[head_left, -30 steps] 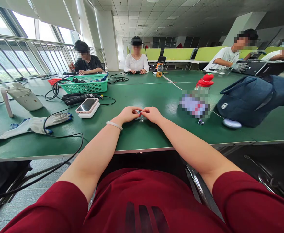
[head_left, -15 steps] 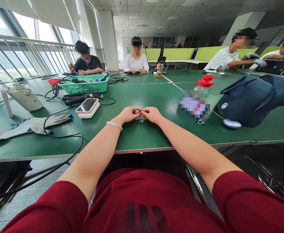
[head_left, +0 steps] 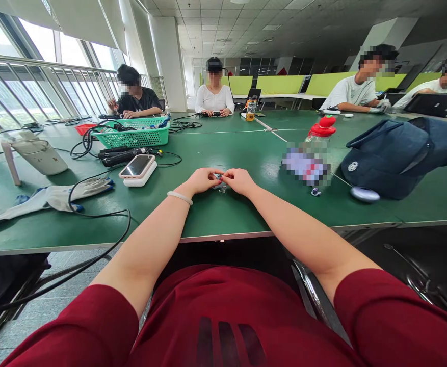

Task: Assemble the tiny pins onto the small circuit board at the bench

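My left hand (head_left: 205, 180) and my right hand (head_left: 239, 181) meet over the green table (head_left: 223, 216), fingertips nearly touching. Both are closed in a pinch around a tiny bluish object (head_left: 218, 176), mostly covered by the fingers and too small to name. Just below the fingertips, a small clear or silvery piece (head_left: 222, 189) lies on the tabletop; its kind does not show. A pale bracelet circles my left wrist.
To the left are a phone (head_left: 138, 166) on a white box, a work glove (head_left: 66, 195), a looping black cable (head_left: 127, 224) and a green basket (head_left: 135, 135). On the right stand a red-capped bottle (head_left: 321, 127) and a navy bag (head_left: 391, 158). Several people sit beyond.
My hands stay in almost the same place, with only slight finger movement. At the far right, a person in white has drawn their gloved hands back and lower, away from a black case.
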Tool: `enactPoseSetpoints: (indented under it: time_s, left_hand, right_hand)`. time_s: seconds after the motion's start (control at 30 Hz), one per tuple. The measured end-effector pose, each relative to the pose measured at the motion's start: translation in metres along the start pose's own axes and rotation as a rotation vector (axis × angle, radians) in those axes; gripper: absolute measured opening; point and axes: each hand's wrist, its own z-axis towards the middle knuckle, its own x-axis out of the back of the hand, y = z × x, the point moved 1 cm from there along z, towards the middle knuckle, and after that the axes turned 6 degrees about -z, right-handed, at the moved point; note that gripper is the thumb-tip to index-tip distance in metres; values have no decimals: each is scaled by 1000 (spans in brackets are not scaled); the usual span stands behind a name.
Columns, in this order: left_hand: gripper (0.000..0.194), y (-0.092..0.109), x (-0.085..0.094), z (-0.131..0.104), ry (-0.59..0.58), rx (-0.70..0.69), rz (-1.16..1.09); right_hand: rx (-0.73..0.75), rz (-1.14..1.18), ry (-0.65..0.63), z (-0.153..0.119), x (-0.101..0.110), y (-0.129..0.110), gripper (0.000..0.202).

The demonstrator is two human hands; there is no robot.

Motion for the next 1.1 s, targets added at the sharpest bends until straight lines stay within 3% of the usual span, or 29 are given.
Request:
enactPoseSetpoints:
  time_s: [0.33,1.1]
  left_hand:
    - [45,4,0,-1,6,9,17]
    - [49,-5,3,1,-6,35,-181]
  right_hand:
    - [-30,-15,5,0,-1,-1,21]
    - [6,57,-34,1,2,-4,25]
